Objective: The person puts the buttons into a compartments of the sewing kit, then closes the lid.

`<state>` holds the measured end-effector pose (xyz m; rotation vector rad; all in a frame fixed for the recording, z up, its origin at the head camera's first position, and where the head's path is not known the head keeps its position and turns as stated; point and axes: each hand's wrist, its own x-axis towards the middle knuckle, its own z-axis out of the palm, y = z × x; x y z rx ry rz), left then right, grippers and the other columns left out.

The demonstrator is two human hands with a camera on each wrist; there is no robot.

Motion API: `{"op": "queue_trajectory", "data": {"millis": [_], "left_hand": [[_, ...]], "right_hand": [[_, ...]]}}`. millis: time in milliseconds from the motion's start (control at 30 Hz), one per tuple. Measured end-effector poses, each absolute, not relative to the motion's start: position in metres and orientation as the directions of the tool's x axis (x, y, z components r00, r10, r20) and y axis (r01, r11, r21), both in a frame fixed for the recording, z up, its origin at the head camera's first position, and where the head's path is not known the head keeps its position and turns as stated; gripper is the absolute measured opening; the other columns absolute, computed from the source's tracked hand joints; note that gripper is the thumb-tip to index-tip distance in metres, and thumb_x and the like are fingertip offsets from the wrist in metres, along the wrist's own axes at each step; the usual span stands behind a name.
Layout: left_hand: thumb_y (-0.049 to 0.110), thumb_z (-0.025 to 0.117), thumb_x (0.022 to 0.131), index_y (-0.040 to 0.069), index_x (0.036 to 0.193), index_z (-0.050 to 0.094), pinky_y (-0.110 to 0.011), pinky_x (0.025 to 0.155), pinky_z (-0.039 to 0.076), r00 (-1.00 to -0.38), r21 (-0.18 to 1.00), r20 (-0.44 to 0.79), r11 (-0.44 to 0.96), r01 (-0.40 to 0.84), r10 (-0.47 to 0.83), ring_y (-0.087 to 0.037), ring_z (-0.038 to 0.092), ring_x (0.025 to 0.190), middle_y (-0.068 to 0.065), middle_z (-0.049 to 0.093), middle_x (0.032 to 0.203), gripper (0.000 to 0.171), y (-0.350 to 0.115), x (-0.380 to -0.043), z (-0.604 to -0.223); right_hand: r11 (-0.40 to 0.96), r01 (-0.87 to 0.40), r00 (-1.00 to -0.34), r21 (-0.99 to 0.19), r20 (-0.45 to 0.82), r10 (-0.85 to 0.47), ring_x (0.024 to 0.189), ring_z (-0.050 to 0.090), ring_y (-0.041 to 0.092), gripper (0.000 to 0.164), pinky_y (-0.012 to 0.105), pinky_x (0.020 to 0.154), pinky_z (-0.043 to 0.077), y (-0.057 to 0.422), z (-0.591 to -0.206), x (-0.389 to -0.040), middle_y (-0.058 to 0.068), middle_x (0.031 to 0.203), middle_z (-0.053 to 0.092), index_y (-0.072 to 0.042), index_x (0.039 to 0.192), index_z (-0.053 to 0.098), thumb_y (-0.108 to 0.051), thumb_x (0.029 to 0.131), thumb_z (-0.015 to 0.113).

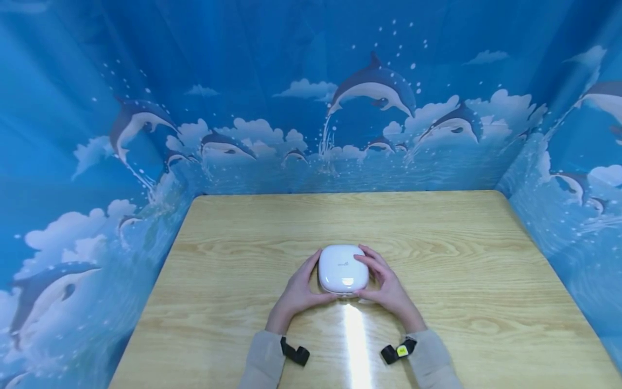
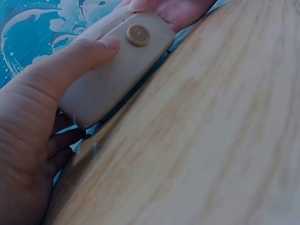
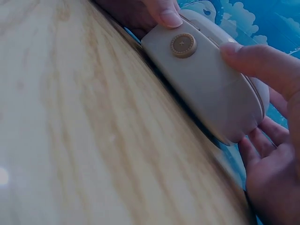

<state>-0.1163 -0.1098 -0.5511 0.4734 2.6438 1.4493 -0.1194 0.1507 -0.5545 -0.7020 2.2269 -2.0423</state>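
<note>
A glossy white box (image 1: 340,270) with rounded corners and a lid sits at the middle of the table, small grey lettering on its top. My left hand (image 1: 300,292) grips its left side, fingers around the edge and the thumb on the front. From the other side my right hand (image 1: 390,289) holds it, with some fingers over the lid's edge. In the left wrist view, a round tan knob (image 2: 138,35) with a dotted rim stands on the front face. Both thumbs press near the lid seam beside this knob, as the box (image 3: 211,84) shows in the right wrist view.
The wood-grain table (image 1: 233,243) spreads out around the box, with a bright light reflection in front of it. A blue curtain (image 1: 252,65) printed with dolphins and clouds stands along the back and both sides. Black straps with small cameras (image 1: 296,354) circle both wrists.
</note>
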Motion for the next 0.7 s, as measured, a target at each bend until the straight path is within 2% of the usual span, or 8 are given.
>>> {"op": "queue_trajectory", "data": {"millis": [367, 567, 700], "left_hand": [[0.06, 0.085, 0.066, 0.026, 0.159, 0.021, -0.047, 0.118, 0.026, -0.948, 0.828, 0.063, 0.513, 0.225, 0.313, -0.022, 0.028, 0.146, 0.001, 0.028, 0.161, 0.119, -0.11, -0.117, -0.553], [0.058, 0.087, 0.065, 0.024, 0.16, 0.019, -0.049, 0.118, 0.025, -0.947, 0.84, 0.068, 0.495, 0.224, 0.313, -0.023, 0.027, 0.146, 0.001, 0.027, 0.162, 0.121, -0.11, -0.118, -0.553], [0.056, 0.083, 0.072, 0.024, 0.159, 0.02, -0.048, 0.12, 0.022, -0.953, 0.871, 0.047, 0.455, 0.186, 0.301, -0.022, 0.025, 0.147, 0.004, 0.027, 0.161, 0.113, -0.109, -0.12, -0.552]], "right_hand": [[0.01, -0.289, -0.898, -0.957, 0.268, -0.348, 0.148, 0.02, 0.031, 0.081, 0.019, 0.118, 0.019, 0.149, -0.55, -0.119, 0.012, 0.161, 0.024, -0.004, 0.143, 0.049, 0.003, 0.071, 0.085], [0.04, -0.289, -0.912, -0.956, 0.262, -0.317, 0.147, 0.023, 0.034, 0.066, 0.018, 0.116, 0.023, 0.149, -0.545, -0.119, 0.015, 0.159, 0.028, -0.002, 0.143, 0.048, 0.002, 0.083, 0.076], [0.146, -0.278, -0.931, -0.949, 0.229, -0.284, 0.144, 0.029, 0.034, 0.055, 0.018, 0.115, 0.026, 0.149, -0.538, -0.119, 0.011, 0.158, 0.032, -0.008, 0.142, 0.051, -0.008, 0.091, 0.071]]}}
